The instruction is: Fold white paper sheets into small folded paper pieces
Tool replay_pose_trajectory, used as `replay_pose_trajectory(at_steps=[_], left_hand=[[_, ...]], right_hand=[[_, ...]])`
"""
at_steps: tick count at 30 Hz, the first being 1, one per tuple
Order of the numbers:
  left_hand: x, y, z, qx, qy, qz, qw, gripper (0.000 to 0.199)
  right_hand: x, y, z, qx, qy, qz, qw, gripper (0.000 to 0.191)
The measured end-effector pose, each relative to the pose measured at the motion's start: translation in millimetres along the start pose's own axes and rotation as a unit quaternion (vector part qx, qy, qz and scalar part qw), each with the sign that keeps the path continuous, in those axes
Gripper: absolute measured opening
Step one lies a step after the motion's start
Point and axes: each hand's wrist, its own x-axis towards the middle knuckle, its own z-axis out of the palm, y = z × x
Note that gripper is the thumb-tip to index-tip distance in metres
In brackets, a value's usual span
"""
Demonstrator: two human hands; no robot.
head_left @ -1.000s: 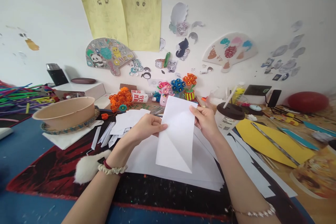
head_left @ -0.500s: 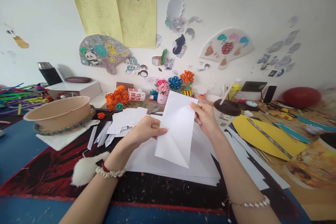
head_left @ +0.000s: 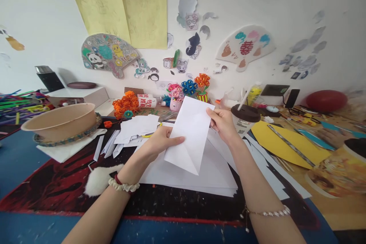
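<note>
A folded white sheet of paper (head_left: 192, 129) is held up between both hands, tilted, with a diagonal crease across its lower part. My left hand (head_left: 164, 139) grips its left edge, the thumb lying on the front face and the fingers behind. At the upper right edge, my right hand (head_left: 223, 122) pinches the sheet between thumb and fingers. Beneath it, larger white sheets (head_left: 183, 181) lie stacked on the dark mat. Left of the held sheet is a pile of smaller white paper pieces (head_left: 137, 127), with narrow folded strips (head_left: 110, 145) beside it.
A beige bowl (head_left: 60, 120) and a white fluffy item (head_left: 100, 179) are on the left. To the right stand a lidded drink cup (head_left: 244, 118), yellow card (head_left: 286, 141) and a patterned paper tub (head_left: 337, 169). Orange pipe-cleaner flowers (head_left: 126, 105) lie near the wall.
The held paper has tipped slightly and sits a little further left in view. My left thumb has slid further across its face. The whole view has shifted slightly.
</note>
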Motion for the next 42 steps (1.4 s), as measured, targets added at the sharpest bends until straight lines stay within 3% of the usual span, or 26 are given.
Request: replay_pose_trajectory(at_steps=[18,27,37,42], left_hand=[[-0.6,-1.5,-3.7,-0.01,-0.017,0.002,1.0,0.034],[-1.2,-0.6,-2.8,-0.02,-0.003,0.01,1.0,0.034],[-1.3,0.6,-2.0,-0.035,0.018,0.017,0.999,0.037],[-0.4,0.8,0.7,-0.024,0.043,0.004,0.999,0.041]], right_hand=[[2.2,4.8,-1.6,0.008,-0.013,0.005,1.0,0.047],[1.8,2.7,-2.3,0.05,-0.026,0.046,0.997,0.044],[-2.6,0.9,0.7,0.003,-0.11,0.111,0.988,0.042],[-1.8,3.2,3.6,-0.006,-0.063,0.072,0.995,0.044]])
